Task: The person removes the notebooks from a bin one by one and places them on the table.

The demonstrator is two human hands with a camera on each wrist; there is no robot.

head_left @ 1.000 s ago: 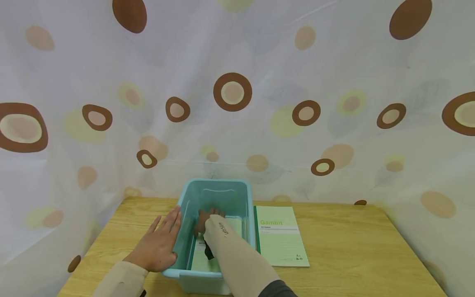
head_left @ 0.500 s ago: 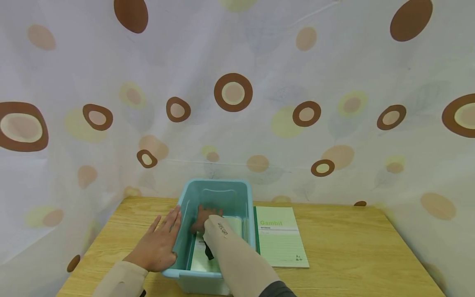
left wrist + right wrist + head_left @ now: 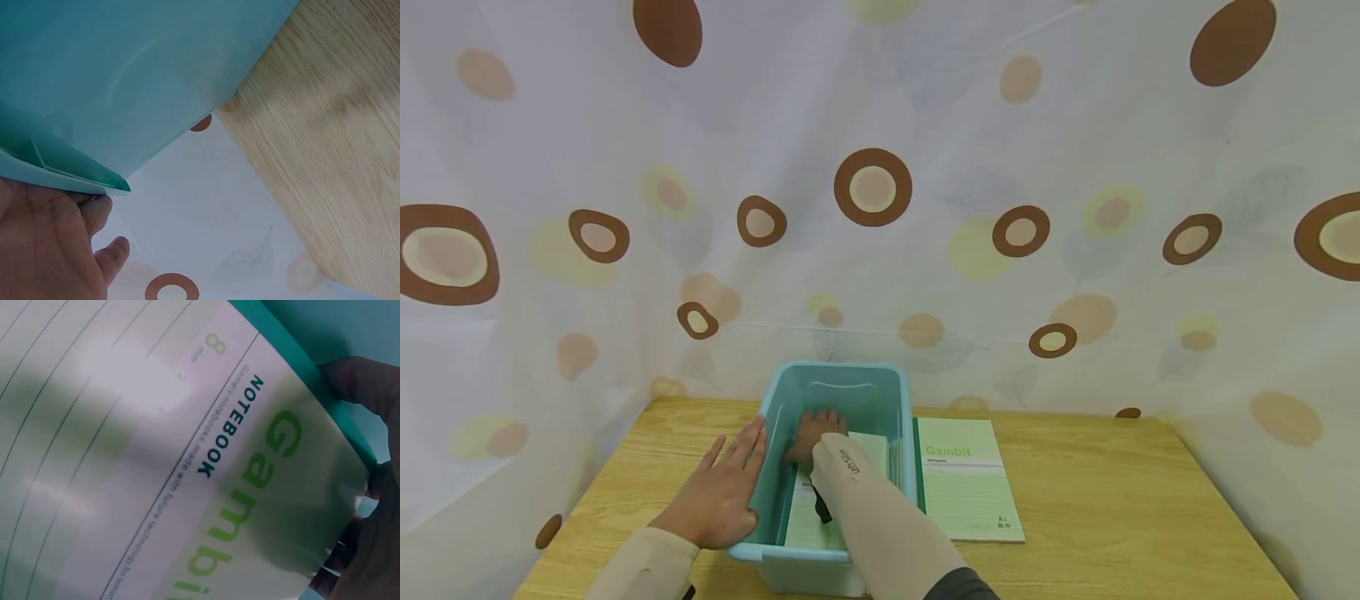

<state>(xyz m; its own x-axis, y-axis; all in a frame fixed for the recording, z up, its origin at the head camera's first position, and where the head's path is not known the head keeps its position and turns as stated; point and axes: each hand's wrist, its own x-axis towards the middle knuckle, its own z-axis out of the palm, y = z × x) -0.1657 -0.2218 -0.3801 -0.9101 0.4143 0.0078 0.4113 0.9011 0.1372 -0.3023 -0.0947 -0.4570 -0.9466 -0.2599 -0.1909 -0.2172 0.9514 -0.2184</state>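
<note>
A light blue plastic bin (image 3: 831, 575) sits on the wooden table. Against its left rim lies my left hand (image 3: 718, 500), fingers extended; the left wrist view shows the palm below the rim (image 3: 59, 180). Inside the bin, my right hand (image 3: 811, 435) holds the top left corner of a pale green notebook (image 3: 820, 521). In the right wrist view, the thumb lies at the notebook's dark green spine (image 3: 312, 378) and the fingers at its top edge, partly hidden. The right forearm covers some of the cover.
Another pale green "Gambit" notebook (image 3: 970, 479) lies on the table (image 3: 1097, 500) just right of the bin. Thin upright edges, perhaps more notebooks (image 3: 894, 462), show along the bin's right inner wall. A patterned sheet (image 3: 925, 275) hangs behind and beside the table.
My right hand has shifted slightly toward the bin's far end, and the notebook under it has moved a little the same way. The left hand has stayed put.
</note>
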